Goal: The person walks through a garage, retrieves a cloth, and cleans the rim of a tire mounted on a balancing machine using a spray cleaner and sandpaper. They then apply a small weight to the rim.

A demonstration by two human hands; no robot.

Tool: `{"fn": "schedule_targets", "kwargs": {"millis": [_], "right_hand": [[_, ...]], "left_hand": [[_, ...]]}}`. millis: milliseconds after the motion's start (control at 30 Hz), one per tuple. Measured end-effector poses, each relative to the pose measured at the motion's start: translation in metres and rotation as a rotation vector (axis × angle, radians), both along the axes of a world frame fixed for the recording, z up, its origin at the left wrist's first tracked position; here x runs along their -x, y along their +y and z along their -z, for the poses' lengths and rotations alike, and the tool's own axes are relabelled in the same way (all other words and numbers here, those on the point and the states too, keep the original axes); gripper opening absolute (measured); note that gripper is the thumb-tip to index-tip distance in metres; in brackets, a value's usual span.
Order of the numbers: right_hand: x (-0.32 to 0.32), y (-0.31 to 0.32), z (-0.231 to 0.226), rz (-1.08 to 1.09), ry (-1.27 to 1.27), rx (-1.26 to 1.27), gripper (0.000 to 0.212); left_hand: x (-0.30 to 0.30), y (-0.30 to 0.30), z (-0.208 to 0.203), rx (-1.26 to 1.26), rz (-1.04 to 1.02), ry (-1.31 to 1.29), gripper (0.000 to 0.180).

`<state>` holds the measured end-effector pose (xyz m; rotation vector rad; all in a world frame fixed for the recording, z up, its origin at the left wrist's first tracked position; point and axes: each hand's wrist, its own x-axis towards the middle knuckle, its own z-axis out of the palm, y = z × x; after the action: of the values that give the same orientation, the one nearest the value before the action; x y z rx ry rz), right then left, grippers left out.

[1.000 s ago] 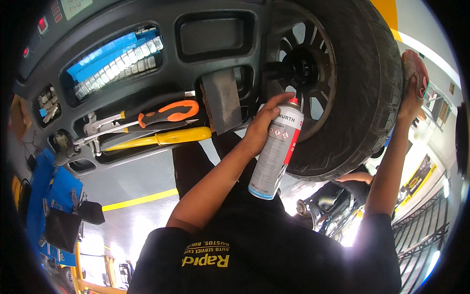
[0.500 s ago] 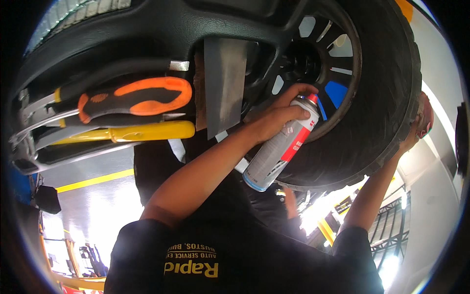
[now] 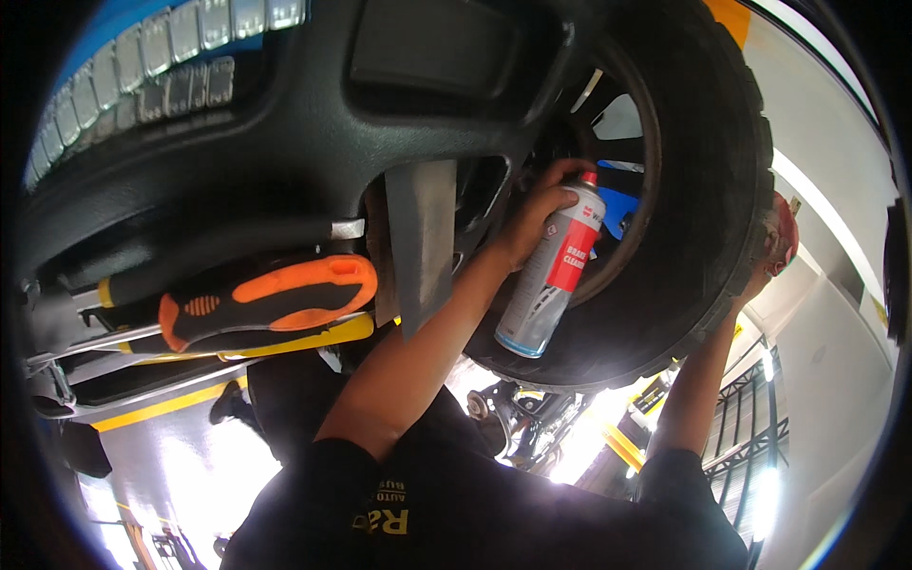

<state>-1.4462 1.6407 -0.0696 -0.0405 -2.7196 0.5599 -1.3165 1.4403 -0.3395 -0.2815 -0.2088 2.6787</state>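
Wheel point(image 3: 708, 190) stood beside the black tool tray point(image 3: 370, 123).
Left hand point(image 3: 539, 217) gripped a spray can point(image 3: 554, 271) in front of it — right hand point(image 3: 759, 268) held a red cloth point(image 3: 785, 234) by the wheel's edge. The can could fall — if the left grip got loose.

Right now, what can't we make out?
Head view: left hand, far fingers hidden by the spray can.
Head view: wheel, left part behind the black tray.
Head view: silver sockets, cut off by the upper edge.
Head view: yellow handle, partly covered by the orange-black handle.
Head view: right hand, grip on red cloth too blurred.
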Motion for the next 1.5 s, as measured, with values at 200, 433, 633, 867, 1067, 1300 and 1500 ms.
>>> {"fn": "schedule_targets", "kwargs": {"millis": [200, 433, 633, 867, 1067, 1300, 1500], "right_hand": [[-0.002, 0.019, -0.004, 0.019, 0.066, -0.049, 0.046], [-0.004, 0.018, -0.007, 0.016, 0.038, -0.079, 0.047], [-0.004, 0.009, -0.003, 0.077, 0.058, -0.084, 0.049], [-0.005, 0.015, -0.007, 0.105, 0.037, -0.031, 0.052], [-0.003, 0.017, -0.008, 0.041, 0.032, -0.061, 0.054], [-0.002, 0.014, -0.004, 0.118, 0.036, -0.129, 0.054], [0.002, 0.014, -0.004, 0.161, 0.049, -0.122, 0.048]], "left_hand": [[0.004, -0.002, -0.004, 0.043, 0.066, 0.009, 0.052], [0.0, 0.009, 0.0, -0.297, -0.011, -0.111, 0.056], [-0.001, 0.014, 0.01, -0.467, -0.071, -0.055, 0.05], [-0.003, 0.001, 0.001, -0.109, -0.03, -0.133, 0.057], [-0.004, -0.012, -0.014, 0.178, 0.001, 0.019, 0.057], [-0.02, -0.03, -0.016, 0.15, 0.202, 0.135, 0.057], [-0.016, -0.053, -0.049, 0.098, 0.235, 0.15, 0.073]]}}
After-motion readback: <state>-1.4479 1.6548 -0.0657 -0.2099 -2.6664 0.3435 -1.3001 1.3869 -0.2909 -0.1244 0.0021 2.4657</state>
